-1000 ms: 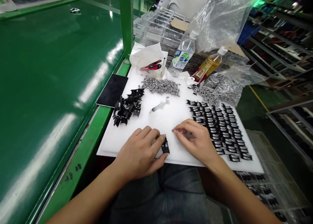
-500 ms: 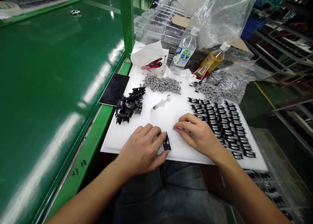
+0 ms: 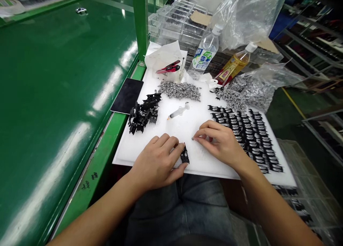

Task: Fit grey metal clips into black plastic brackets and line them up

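Observation:
My left hand (image 3: pixel 158 160) grips a small black plastic part (image 3: pixel 184 155) between thumb and fingers, at the near edge of the white foam board (image 3: pixel 150 146). To its right, my right hand (image 3: pixel 221 142) pinches a tiny grey piece (image 3: pixel 193 138) at its fingertips, a little apart from the black part. Beyond the hands lies a syringe (image 3: pixel 179 112) with an orange tip. A heap of loose black parts (image 3: pixel 143 113) is on the left, and a pile of small grey pieces (image 3: pixel 180 90) sits farther back. Rows of black parts with grey pieces on them (image 3: pixel 246 138) cover the right side.
A tablet (image 3: pixel 127 96) rests on the green conveyor's edge (image 3: pixel 107 146) at left. Behind stand a clear bottle (image 3: pixel 205 54), a bottle of amber drink (image 3: pixel 235 65) and red-handled pliers (image 3: pixel 168 68). A plastic bag of grey pieces (image 3: pixel 249 90) lies back right.
The view has shifted slightly. My right hand's fingers have turned a little, with the tiny grey piece still pinched; my left hand keeps its hold on the black part.

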`<action>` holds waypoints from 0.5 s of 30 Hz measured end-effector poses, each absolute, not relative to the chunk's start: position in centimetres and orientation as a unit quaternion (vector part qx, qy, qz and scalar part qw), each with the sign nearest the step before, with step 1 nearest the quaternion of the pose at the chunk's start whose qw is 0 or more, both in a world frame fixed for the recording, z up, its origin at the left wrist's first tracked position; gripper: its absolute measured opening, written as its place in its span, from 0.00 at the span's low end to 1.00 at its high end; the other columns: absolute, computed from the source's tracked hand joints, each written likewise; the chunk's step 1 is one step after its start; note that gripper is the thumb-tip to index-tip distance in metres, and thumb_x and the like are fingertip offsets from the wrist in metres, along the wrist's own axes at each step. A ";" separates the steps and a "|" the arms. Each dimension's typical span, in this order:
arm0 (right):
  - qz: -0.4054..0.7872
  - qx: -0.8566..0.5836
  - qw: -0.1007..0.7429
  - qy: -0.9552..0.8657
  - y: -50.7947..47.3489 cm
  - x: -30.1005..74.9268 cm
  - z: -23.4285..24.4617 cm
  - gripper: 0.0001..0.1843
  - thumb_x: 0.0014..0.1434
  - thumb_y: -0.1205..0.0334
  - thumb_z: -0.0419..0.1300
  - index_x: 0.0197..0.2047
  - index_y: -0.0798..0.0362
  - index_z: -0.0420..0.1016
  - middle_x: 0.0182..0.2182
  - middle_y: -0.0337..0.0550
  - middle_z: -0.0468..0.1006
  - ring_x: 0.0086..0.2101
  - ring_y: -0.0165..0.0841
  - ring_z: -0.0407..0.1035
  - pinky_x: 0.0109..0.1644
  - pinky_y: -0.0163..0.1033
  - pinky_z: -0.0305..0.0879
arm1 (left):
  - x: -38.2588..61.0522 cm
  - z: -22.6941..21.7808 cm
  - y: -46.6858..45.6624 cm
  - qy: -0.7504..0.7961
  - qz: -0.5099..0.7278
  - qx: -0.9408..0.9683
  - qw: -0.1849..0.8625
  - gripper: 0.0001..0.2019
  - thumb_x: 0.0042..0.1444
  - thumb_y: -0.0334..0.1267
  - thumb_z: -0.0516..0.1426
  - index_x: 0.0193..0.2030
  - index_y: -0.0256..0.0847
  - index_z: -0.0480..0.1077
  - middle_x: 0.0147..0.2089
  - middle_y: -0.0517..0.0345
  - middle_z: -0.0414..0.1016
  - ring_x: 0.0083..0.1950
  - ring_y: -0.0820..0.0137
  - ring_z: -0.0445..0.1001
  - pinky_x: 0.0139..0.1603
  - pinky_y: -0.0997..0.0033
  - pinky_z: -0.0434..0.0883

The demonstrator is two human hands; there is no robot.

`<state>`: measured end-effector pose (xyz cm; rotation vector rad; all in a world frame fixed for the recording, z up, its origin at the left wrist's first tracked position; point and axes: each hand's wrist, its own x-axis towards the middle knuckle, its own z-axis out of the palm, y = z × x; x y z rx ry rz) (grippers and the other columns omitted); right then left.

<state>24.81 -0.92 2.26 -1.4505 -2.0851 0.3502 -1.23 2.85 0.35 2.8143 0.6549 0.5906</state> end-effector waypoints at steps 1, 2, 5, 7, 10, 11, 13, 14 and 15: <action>0.137 -0.540 0.286 -0.779 -1.1 24.6 2.5 0.03 0.67 0.68 0.66 0.41 0.52 0.82 0.39 0.41 0.76 0.32 0.28 0.71 0.36 0.36 0.70 | -1.2 0.3 2.9 0.220 0.200 0.950 0.096 0.21 0.70 0.49 0.57 0.60 0.36 0.73 0.49 0.48 0.75 0.47 0.56 0.71 0.44 0.54 0.71; 0.153 -0.540 0.292 -0.775 -1.3 24.3 2.8 0.03 0.67 0.68 0.66 0.41 0.52 0.82 0.39 0.41 0.76 0.32 0.28 0.71 0.36 0.36 0.71 | -1.2 0.3 2.9 0.219 0.200 0.950 0.095 0.21 0.69 0.49 0.57 0.60 0.36 0.73 0.50 0.48 0.75 0.47 0.56 0.71 0.44 0.54 0.70; 0.224 -0.531 0.312 -0.755 -2.5 22.7 3.7 0.02 0.67 0.68 0.67 0.40 0.51 0.82 0.37 0.40 0.76 0.32 0.28 0.72 0.37 0.36 0.71 | -1.2 0.3 2.8 0.220 0.202 0.950 0.092 0.20 0.69 0.49 0.57 0.59 0.36 0.73 0.49 0.48 0.74 0.47 0.56 0.70 0.43 0.55 0.70; 0.245 -0.524 0.309 -0.755 -3.2 21.5 4.1 0.03 0.67 0.68 0.66 0.40 0.52 0.81 0.37 0.40 0.76 0.32 0.27 0.72 0.38 0.35 0.71 | -1.2 0.3 2.8 0.221 0.206 0.949 0.090 0.20 0.69 0.49 0.57 0.58 0.37 0.73 0.48 0.49 0.74 0.46 0.56 0.70 0.42 0.55 0.69; 0.223 -0.522 0.291 -0.770 -3.7 20.5 4.0 0.04 0.68 0.70 0.64 0.42 0.54 0.81 0.38 0.41 0.75 0.33 0.28 0.71 0.38 0.35 0.70 | -1.1 0.1 2.8 0.224 0.210 0.948 0.088 0.19 0.69 0.49 0.56 0.58 0.37 0.73 0.48 0.49 0.74 0.46 0.56 0.70 0.43 0.55 0.68; 0.213 -0.523 0.284 -0.775 -3.7 20.3 3.8 0.04 0.68 0.71 0.64 0.42 0.54 0.80 0.38 0.41 0.75 0.34 0.28 0.71 0.38 0.36 0.69 | -1.1 0.1 2.8 0.224 0.210 0.948 0.087 0.19 0.69 0.49 0.56 0.58 0.37 0.73 0.48 0.49 0.74 0.46 0.56 0.70 0.43 0.55 0.68; 0.194 -0.528 0.266 -0.783 -3.6 20.2 3.6 0.05 0.68 0.71 0.63 0.42 0.55 0.80 0.39 0.42 0.75 0.34 0.29 0.71 0.39 0.37 0.69 | -1.1 0.1 2.9 0.225 0.207 0.948 0.086 0.20 0.69 0.49 0.56 0.58 0.37 0.73 0.48 0.49 0.74 0.47 0.56 0.70 0.44 0.55 0.69; 0.185 -0.530 0.255 -0.787 -3.6 20.3 3.5 0.05 0.68 0.71 0.62 0.42 0.55 0.80 0.39 0.42 0.75 0.34 0.29 0.71 0.39 0.37 0.68 | -1.1 0.1 2.9 0.225 0.205 0.949 0.085 0.20 0.69 0.49 0.57 0.58 0.37 0.73 0.48 0.49 0.74 0.47 0.56 0.70 0.44 0.55 0.69; 0.177 -0.532 0.245 -0.791 -3.5 20.3 3.4 0.05 0.69 0.70 0.62 0.42 0.55 0.80 0.39 0.42 0.75 0.35 0.30 0.71 0.39 0.38 0.68 | -1.2 0.1 2.9 0.225 0.202 0.949 0.085 0.20 0.69 0.49 0.57 0.58 0.37 0.72 0.48 0.49 0.74 0.47 0.56 0.70 0.44 0.54 0.69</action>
